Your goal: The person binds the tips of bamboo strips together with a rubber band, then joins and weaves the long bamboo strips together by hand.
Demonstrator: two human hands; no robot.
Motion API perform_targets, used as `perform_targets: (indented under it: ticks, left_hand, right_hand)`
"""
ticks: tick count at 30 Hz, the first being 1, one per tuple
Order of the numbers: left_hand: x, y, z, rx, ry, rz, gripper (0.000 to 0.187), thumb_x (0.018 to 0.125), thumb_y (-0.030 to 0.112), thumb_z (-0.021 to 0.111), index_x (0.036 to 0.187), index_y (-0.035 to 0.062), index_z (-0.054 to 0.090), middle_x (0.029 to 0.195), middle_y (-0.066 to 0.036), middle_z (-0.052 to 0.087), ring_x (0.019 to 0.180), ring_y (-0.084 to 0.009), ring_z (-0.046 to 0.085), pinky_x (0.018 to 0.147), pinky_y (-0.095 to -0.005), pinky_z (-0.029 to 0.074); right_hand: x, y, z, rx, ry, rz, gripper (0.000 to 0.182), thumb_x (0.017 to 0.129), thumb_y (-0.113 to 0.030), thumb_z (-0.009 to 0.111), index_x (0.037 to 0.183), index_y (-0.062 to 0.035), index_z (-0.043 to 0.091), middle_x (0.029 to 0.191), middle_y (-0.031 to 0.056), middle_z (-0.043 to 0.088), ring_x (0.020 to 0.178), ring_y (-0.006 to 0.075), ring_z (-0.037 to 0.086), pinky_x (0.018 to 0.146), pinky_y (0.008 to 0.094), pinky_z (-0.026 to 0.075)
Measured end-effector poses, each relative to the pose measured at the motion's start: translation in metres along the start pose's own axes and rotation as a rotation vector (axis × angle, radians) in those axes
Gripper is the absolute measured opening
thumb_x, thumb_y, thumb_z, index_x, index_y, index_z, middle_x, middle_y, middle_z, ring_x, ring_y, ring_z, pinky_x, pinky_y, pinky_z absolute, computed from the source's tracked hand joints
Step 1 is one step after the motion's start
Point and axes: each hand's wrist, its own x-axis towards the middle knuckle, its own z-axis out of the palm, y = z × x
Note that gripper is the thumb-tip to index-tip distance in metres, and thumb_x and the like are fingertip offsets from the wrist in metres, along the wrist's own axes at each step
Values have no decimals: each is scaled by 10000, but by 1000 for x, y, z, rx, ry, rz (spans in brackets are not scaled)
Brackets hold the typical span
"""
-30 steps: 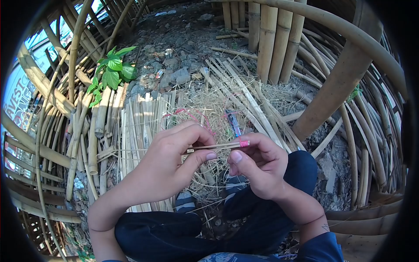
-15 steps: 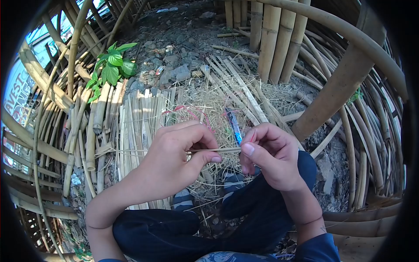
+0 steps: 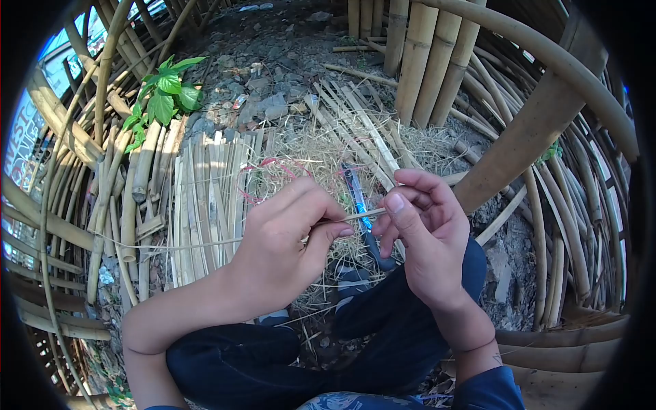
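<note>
A thin bamboo strip (image 3: 365, 214) is held between my hands, its long tail running out to the left behind my left wrist. My left hand (image 3: 283, 236) is closed, pinching the strip between thumb and curled fingers. At the strip's right end, the thumb and fingertips of my right hand (image 3: 430, 232) close on it; the exact contact is partly hidden. Below and behind lies a long tool (image 3: 358, 195) with a dark handle and a blue-marked middle, on the straw. Pink-red string (image 3: 273, 162) is tangled in the straw beyond my left hand.
Split bamboo slats (image 3: 205, 198) lie at the left, and more slats (image 3: 359, 126) beyond the straw. Thick bamboo poles (image 3: 427, 65) stand at the back right. A slanted post (image 3: 523, 133) rises near my right hand. A leafy plant (image 3: 164, 96) grows at the left.
My right hand has risen slightly, so the strip now slopes upward to the right. The tool's dark handle has come into sight between my hands. The whole view has shifted a little.
</note>
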Motion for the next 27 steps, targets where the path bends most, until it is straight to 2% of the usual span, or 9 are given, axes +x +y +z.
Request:
perform_targets:
  ticks: [5, 7, 11, 14, 16, 18, 20, 22, 27]
  left_hand:
    - [1, 8, -5, -18, -18, -68, 115, 743, -64, 702, 811, -19, 621, 787, -95, 606, 711, -158, 627, 603, -266, 507]
    - [0, 9, -6, -58, -34, -95, 113, 749, -57, 704, 814, -19, 620, 790, -92, 608, 708, -148, 628, 606, -264, 511]
    - [1, 17, -16, -171, -159, -221, 107, 780, -38, 703, 837, -32, 613, 826, -88, 613, 732, -125, 638, 635, -251, 533]
    - [-3, 22, -11, -350, -108, -317, 113, 772, 0, 707, 829, -31, 614, 781, -94, 609, 666, -137, 590, 586, -266, 464]
    - [-3, 23, -11, -370, -117, -331, 114, 774, 2, 709, 832, -33, 618, 782, -96, 614, 672, -133, 599, 591, -262, 473]
    - [-1, 24, -14, -390, -125, -344, 115, 776, 4, 712, 836, -35, 622, 783, -97, 618, 679, -129, 607, 595, -258, 481]
    - [0, 27, -19, -385, -201, -366, 99, 814, -50, 677, 876, -48, 600, 880, -90, 617, 788, -123, 646, 689, -240, 548]
    - [1, 29, -22, -419, -205, -406, 105, 817, -49, 675, 886, -48, 595, 882, -87, 617, 791, -122, 645, 694, -239, 547]
    - [5, 37, -27, -567, -199, -553, 125, 827, -47, 668, 913, -45, 578, 886, -83, 618, 796, -121, 644, 695, -235, 544]
  right_hand:
    - [13, -5, -23, 247, -209, 118, 297, 982, -176, 501, 1189, 36, 517, 973, 100, 604, 780, 134, 627, 544, 232, 516]
    - [20, -3, -30, 158, -383, 25, 351, 999, -228, 455, 1227, 34, 505, 984, 110, 603, 785, 145, 625, 571, 254, 531]
    - [28, -4, -30, 167, -429, -73, 330, 993, -196, 474, 1226, 32, 521, 982, 121, 599, 782, 155, 620, 580, 263, 536]
    - [33, 9, -34, 303, -566, -183, 264, 964, -144, 536, 1141, 47, 582, 980, 135, 597, 780, 168, 612, 582, 269, 538]
    - [35, 16, -37, 372, -643, -208, 191, 918, -77, 597, 1039, 69, 622, 939, 147, 602, 751, 177, 617, 577, 274, 539]
    - [30, 16, -37, 368, -604, -183, 171, 900, -58, 616, 1011, 72, 628, 917, 151, 605, 733, 178, 621, 578, 276, 540]
    - [25, 16, -34, 364, -569, -154, 152, 883, -39, 635, 984, 75, 633, 896, 156, 608, 714, 179, 625, 579, 277, 542]
    - [22, 17, -28, 300, -491, -293, 123, 885, -12, 622, 968, 78, 629, 873, 162, 615, 691, 179, 631, 589, 282, 549]
    - [10, 22, -14, 302, -362, -407, 121, 888, 38, 596, 1003, 74, 611, 943, 182, 612, 734, 187, 638, 625, 293, 561]
